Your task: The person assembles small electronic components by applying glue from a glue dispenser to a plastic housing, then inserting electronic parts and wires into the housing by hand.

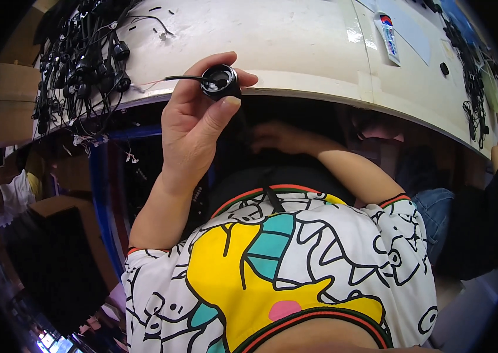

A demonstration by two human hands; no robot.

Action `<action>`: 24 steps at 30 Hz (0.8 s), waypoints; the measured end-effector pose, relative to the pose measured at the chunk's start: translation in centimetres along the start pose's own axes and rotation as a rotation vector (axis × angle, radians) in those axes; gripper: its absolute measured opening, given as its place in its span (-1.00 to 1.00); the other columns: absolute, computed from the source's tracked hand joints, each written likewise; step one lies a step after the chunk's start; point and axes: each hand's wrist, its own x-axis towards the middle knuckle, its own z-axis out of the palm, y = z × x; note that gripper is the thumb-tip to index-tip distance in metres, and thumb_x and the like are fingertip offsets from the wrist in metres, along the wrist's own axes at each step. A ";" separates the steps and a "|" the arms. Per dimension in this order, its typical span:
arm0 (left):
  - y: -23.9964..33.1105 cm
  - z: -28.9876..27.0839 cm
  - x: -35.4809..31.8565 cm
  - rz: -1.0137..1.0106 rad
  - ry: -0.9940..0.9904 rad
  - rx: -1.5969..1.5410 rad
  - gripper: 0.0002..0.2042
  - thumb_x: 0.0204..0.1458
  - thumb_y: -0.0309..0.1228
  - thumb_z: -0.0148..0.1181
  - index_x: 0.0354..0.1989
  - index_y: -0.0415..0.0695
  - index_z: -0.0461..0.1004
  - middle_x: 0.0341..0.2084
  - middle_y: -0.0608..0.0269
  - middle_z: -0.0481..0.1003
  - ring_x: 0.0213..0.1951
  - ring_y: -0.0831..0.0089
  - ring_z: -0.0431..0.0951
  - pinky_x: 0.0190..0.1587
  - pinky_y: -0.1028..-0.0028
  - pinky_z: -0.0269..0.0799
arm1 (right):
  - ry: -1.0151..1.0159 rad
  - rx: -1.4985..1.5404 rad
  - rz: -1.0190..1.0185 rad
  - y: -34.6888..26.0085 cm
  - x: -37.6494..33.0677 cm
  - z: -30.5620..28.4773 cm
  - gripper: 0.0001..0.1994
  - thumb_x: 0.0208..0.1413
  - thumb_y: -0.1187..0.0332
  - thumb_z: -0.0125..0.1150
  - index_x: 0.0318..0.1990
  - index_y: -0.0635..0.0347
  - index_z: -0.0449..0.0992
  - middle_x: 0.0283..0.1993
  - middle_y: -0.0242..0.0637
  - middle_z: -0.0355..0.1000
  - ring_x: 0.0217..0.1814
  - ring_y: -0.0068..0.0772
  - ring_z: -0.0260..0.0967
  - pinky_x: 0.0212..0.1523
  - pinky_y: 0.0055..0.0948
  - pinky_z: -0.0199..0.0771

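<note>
1. Cap (pixel 220 81) – small, round, glossy black, with a thin wire trailing toward 9 o'clock over the pale, smooth table (pixel 296 41).
2. Left hand (pixel 193 123) pinches the cap at the table's edge.
3. Right hand (pixel 275 136) – below the table, in shadow; its grip cannot be told.

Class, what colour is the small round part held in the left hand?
Black, with a thin black wire; the round part shows best in the head view.

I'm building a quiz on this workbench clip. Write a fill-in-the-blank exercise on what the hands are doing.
1. The left hand pinches a small round ____ part with a thin wire.
2. The right hand sits ____ the table edge, in shadow.
3. A heap of similar wired parts lies on the table's far ____ side.

Missing words: black; below; left
</note>
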 end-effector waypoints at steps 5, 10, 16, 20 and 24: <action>0.4 -0.1 -0.5 -0.085 -0.006 0.070 -0.61 -0.10 -0.58 0.13 -0.04 -0.25 0.25 -0.24 0.15 0.42 -0.19 0.55 0.40 -0.11 0.65 0.28 | 0.032 -0.095 0.141 3.4 -0.8 -0.8 -0.83 0.02 0.40 -0.02 -0.25 0.23 0.42 -0.30 -0.21 0.43 -0.24 -0.37 0.38 -0.16 -0.44 0.34; 0.7 0.1 -0.8 -0.176 -0.026 0.044 -0.60 -0.14 -0.64 0.14 -0.06 -0.24 0.26 -0.24 0.12 0.42 -0.23 0.59 0.40 -0.22 0.71 0.35 | -0.073 -0.358 0.194 2.9 -1.0 -0.7 -0.83 0.00 0.40 0.02 -0.24 0.16 0.43 -0.30 -0.22 0.43 -0.22 -0.31 0.37 -0.15 -0.42 0.33; 1.3 0.1 -0.6 -0.233 -0.122 0.040 -0.54 -0.18 -0.64 0.16 -0.03 -0.23 0.22 -0.32 0.21 0.41 -0.32 0.69 0.39 -0.40 0.77 0.36 | -0.036 -0.029 0.018 -0.2 -1.0 0.4 -0.70 -0.07 0.31 0.15 -0.14 0.18 0.40 -0.19 -0.20 0.40 -0.12 -0.37 0.33 -0.08 -0.43 0.29; 1.6 -0.1 -0.1 -0.281 -0.156 0.143 -0.49 -0.24 -0.58 0.15 -0.01 -0.28 0.21 -0.32 0.14 0.37 -0.47 0.67 0.35 -0.43 0.76 0.30 | -0.122 0.004 0.088 0.2 -0.7 0.4 -0.61 -0.10 0.27 0.19 -0.08 0.19 0.34 -0.16 -0.20 0.38 -0.12 -0.39 0.30 -0.08 -0.45 0.27; 1.3 -1.0 -0.2 -0.325 -0.258 -0.008 -0.47 -0.16 -0.27 0.09 -0.01 -0.32 0.20 -0.29 0.10 0.35 -0.43 0.60 0.33 -0.37 0.69 0.26 | 0.012 0.036 0.127 0.8 -1.3 0.7 -0.58 -0.11 0.27 0.21 -0.06 0.19 0.32 -0.16 -0.22 0.37 -0.11 -0.40 0.28 -0.06 -0.46 0.25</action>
